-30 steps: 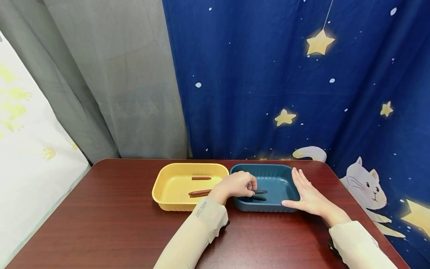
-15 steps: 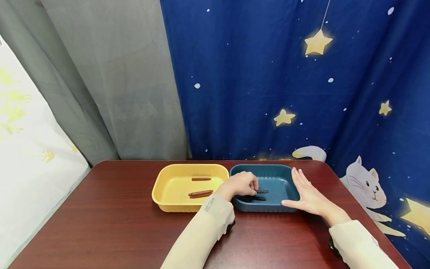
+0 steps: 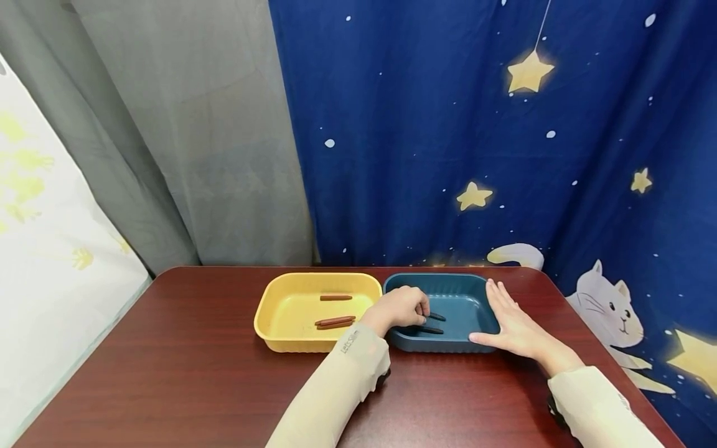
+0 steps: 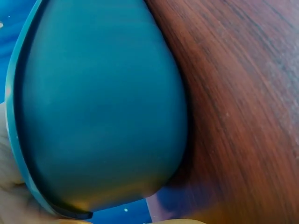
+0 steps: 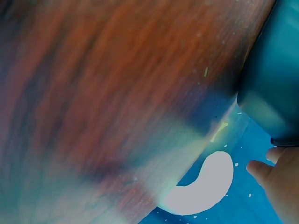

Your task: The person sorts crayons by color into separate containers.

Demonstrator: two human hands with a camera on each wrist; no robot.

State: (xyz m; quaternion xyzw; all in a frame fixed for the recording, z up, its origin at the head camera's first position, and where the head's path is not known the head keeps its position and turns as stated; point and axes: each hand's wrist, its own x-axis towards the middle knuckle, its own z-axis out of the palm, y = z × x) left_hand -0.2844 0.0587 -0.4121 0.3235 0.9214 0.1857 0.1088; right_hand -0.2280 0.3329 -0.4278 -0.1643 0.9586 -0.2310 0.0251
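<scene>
My left hand (image 3: 399, 306) reaches over the near left side of a blue tray (image 3: 448, 347), fingers curled down. Its fingertips pinch the hidden end of a black crayon (image 3: 438, 317), whose other end sticks out to the right. Another black crayon (image 3: 431, 330) lies on the tray floor, nearer the front wall, partly behind the hand. My right hand (image 3: 518, 326) rests against the tray's right rim, fingers straight and thumb spread along the front corner. In the left wrist view only the tray's outer wall (image 4: 103, 102) shows clearly; the fingertips are hidden there.
A yellow tray (image 3: 269, 333) stands left of the blue one, nearly touching it. Inside it lie a brown crayon (image 3: 336, 297) at the back and more brown crayons (image 3: 335, 322) side by side in front. Both trays sit near the far edge of the dark red table (image 3: 185, 373), before curtains.
My left hand shifts slightly right, then stays in the blue tray. The black crayon at its fingertips has turned from nearly level to slanting. The right hand keeps its place.
</scene>
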